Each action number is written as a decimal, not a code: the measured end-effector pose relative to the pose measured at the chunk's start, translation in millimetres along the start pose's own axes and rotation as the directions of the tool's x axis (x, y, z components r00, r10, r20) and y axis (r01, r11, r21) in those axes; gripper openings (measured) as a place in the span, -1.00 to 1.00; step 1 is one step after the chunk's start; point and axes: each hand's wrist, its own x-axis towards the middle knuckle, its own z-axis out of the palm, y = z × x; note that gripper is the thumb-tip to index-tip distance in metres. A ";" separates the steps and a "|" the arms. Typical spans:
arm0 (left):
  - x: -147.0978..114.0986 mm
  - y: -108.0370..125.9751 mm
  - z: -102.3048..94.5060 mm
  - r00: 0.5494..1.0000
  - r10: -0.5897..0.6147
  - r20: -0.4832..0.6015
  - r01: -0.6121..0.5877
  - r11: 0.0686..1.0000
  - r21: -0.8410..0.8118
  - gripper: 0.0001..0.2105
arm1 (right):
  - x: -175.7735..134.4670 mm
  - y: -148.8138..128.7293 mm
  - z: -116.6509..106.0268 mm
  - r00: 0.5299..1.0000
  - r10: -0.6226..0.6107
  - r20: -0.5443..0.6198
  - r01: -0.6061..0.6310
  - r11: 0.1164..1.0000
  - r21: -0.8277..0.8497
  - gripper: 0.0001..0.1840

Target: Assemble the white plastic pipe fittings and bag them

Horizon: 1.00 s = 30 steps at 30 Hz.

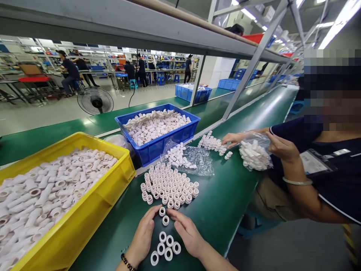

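Fittings, white and ring-mouthed, stand upright on the green bench (pixel 214 199) between the wearer's two hands. Six of them form a small near cluster (pixel 168 254), and two more make a short line (pixel 165 220) ahead of it, the farther one lying between the fingertips. The left hand (pixel 145 231), with a beaded bracelet (pixel 128 262) at its wrist, and the right hand (pixel 188 233) are apart, fingers extended and slightly curved, neither gripping anything; whether the fingertips touch that farther fitting I cannot tell.

Just beyond the fingertips stands a large group (pixel 169 184) of the same fittings, packed closely in rows. Past it, a clear plastic bag (pixel 204 162) lies on the bench with loose white pieces (pixel 176 155) by its left part. A yellow crate (pixel 96 209) full of white fittings sits to the left, and a blue crate (pixel 158 149), also filled, stands behind the group.

On the right, a seated co-worker's raised hand (pixel 283 146) holds a filled bag (pixel 255 155), while the co-worker's other hand (pixel 232 139) reaches beside another set of fittings (pixel 211 143).
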 end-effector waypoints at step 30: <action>-2.5 15.7 3.3 0.974 0.013 0.227 -0.005 0.999 -0.037 -0.43 | -0.3 -2.0 0.4 0.940 0.001 -0.342 -0.025 0.998 -0.065 -0.71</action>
